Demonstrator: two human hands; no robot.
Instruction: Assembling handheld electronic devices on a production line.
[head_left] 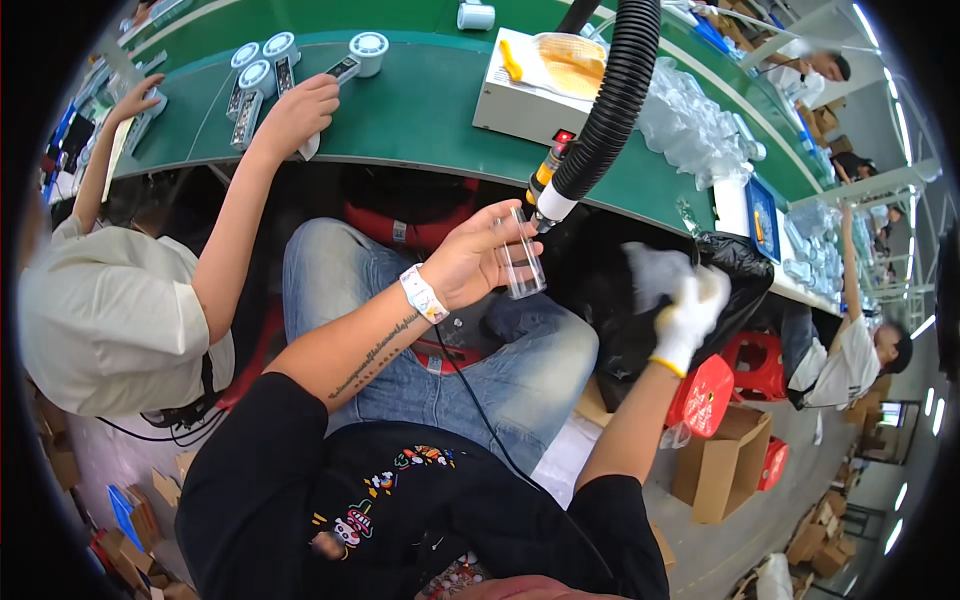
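Observation:
My left hand is bare and holds a clear, open cylinder between thumb and fingers. Just above the cylinder is the metal tip of a nozzle, fixed at the end of a black corrugated hose. My right hand wears a white glove and is smeared by motion, so its fingers cannot be made out. Against its left side is a blurred, translucent plastic bag. Below and behind that hand lies a black bin bag.
A white box unit stands on the green bench, with clear plastic packaging to its right. At left, a co-worker's hand touches one of several white round-headed devices. Red stools and a cardboard box are at lower right.

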